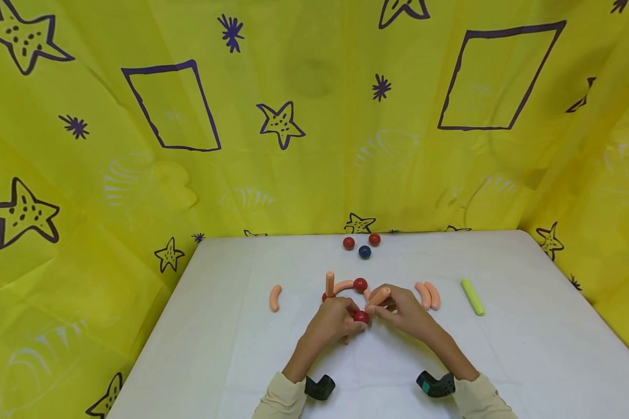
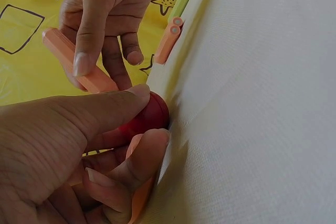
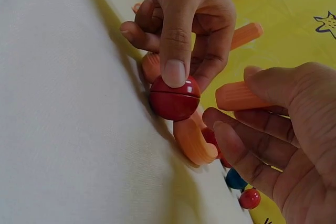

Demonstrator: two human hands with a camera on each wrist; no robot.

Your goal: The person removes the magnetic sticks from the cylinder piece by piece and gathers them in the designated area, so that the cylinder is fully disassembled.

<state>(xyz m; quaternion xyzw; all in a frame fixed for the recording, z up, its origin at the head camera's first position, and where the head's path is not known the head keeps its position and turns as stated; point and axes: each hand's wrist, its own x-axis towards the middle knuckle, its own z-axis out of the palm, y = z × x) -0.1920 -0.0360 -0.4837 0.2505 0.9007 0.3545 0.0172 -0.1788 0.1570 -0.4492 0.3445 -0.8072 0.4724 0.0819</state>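
Note:
A red ball is gripped by my left hand, thumb on top, low over the white table. My right hand pinches a straight orange stick between thumb and fingers, tilted, its near end just above that ball. In the right wrist view, a gap shows between the stick and the ball. Around the hands lies a ring of curved orange pieces and red balls. Another orange stick stands upright at its left, and my left hand partly hides the ring.
One curved orange piece lies to the left. Two more curved pieces sit side by side on the right, near a light green stick. Farther back are two red balls and a blue ball, before a yellow curtain.

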